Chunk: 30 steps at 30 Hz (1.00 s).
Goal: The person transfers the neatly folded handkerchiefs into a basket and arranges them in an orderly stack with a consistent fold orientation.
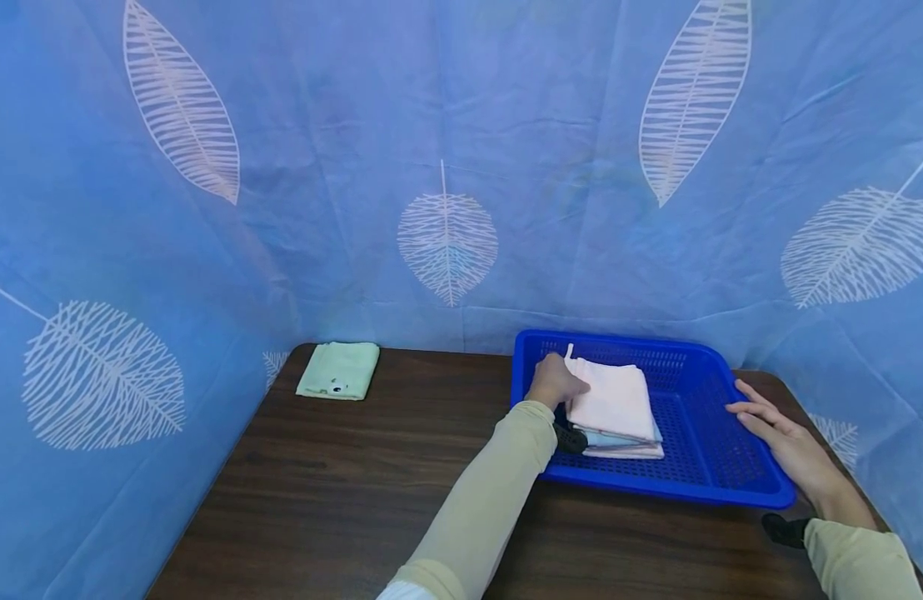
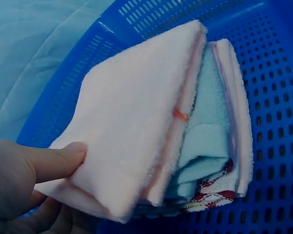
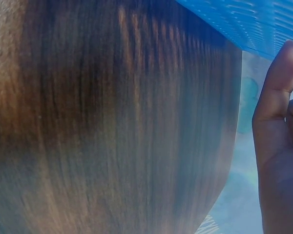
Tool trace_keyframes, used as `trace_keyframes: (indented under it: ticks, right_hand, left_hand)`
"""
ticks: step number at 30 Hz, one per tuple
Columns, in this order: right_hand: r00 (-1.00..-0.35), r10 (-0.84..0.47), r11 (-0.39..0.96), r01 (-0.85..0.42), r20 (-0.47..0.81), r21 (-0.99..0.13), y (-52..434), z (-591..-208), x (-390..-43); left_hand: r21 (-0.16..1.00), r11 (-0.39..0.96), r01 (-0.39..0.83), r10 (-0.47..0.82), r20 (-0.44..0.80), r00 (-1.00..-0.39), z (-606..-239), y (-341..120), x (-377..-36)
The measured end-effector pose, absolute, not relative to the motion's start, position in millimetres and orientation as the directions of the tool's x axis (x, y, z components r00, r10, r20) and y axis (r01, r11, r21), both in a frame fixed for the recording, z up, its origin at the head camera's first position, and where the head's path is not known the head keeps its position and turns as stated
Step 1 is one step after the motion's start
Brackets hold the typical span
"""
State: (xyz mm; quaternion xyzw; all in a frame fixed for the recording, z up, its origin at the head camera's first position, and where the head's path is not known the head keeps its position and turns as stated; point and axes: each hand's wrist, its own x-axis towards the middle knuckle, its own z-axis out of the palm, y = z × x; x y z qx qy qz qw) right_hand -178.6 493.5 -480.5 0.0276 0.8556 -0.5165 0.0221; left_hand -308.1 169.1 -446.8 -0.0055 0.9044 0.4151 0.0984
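the left hand is pinching the pale pink towel, thumb on top and fingers under its left edge. folded and fluffy, it is lying atop a stack in the blue basket on the worktop. the right hand, fingers straight, is resting on the basket's right rim. a green cloth is lying far left.

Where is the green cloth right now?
In the head view the green cloth lies folded at the table's far left corner, apart from the blue basket.
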Motion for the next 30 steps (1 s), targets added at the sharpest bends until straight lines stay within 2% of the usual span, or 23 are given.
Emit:
trace_keyframes:
  ticks: [8,16,21,30]
  right_hand:
    - [-0.998,0.030,0.476,0.061,-0.053,-0.878,493,-482,-178]
    - [-0.997,0.049,0.506,0.079,-0.063,-0.859,493,-481,-179]
    - [-0.996,0.053,0.498,0.090,-0.073,-0.862,494,-479,-178]
    - [-0.996,0.041,0.476,0.089,-0.079,-0.875,490,-479,-177]
  left_hand:
    - [0.709,0.696,-0.110,0.024,-0.176,-0.984,-445,174,-309]
    - [0.672,0.739,-0.049,0.010,-0.084,-0.996,-441,176,-307]
    - [0.650,0.760,-0.010,0.015,-0.033,-0.999,-437,176,-305]
    - [0.660,0.750,0.044,0.085,-0.031,-0.996,-428,168,-298]
